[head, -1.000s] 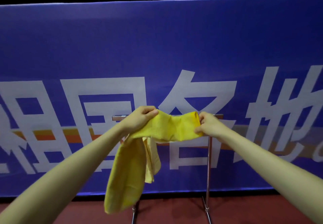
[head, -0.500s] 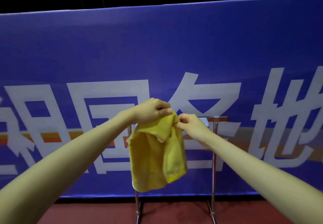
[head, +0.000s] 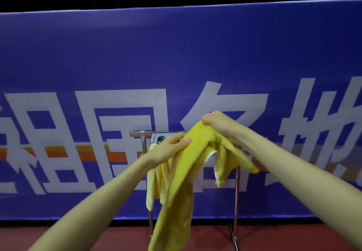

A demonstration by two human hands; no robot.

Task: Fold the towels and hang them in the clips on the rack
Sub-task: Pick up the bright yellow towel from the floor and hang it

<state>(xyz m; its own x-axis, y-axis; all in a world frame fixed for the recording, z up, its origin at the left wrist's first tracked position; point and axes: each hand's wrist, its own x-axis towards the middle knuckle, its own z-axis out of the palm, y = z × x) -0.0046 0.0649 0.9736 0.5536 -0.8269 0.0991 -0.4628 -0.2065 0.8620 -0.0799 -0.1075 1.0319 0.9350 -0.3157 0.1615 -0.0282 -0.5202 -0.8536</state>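
Both arms are bare from the picture's lower edge up to the wrists; no sleeve shows. The left hand [head: 168,148] and right hand [head: 217,122] wear no gloves, rings or watch.

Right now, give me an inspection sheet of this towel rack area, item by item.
Surface: red floor, bare where visible.
Job's things: yellow towel bunched and unfolded, held in front of the metal rack; a paler towel hangs behind it under a grey clip.
Clutter: nothing seen.
Hands: left hand and right hand both grip the yellow towel.
Cables: nothing seen.
Surroundings: blue banner with white characters; dark above.
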